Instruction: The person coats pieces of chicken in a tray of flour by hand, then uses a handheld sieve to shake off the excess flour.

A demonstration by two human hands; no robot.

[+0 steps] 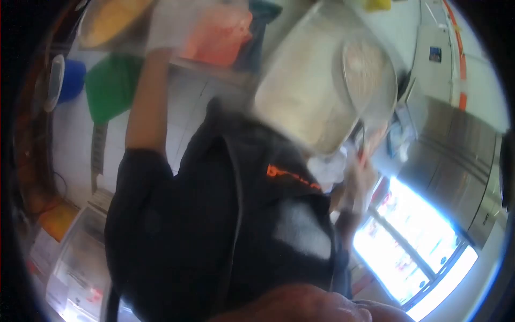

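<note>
My left hand [173,26], in a pale glove, reaches to the top of the view. It is smeared by motion, and its fingers cannot be made out. Beside it is a blurred red-pink block or container [221,36]. On the other side, my right hand [356,185], also pale-gloved, is closed around the handle of a large, round-headed utensil [370,80], perhaps a ladle or strainer. Pinkish matter shows in its round head. That head overlaps a big, pale metal pan [300,86], tilted in the view. The pan's contents, if any, are too blurred to tell.
A round dish with yellow contents [110,24] is at top left, above a green container [113,86] and a blue tub [71,80]. A lit glass-door display fridge [410,236] and steel cabinets [450,150] stand at right. A clear-sided case [80,268] is at lower left.
</note>
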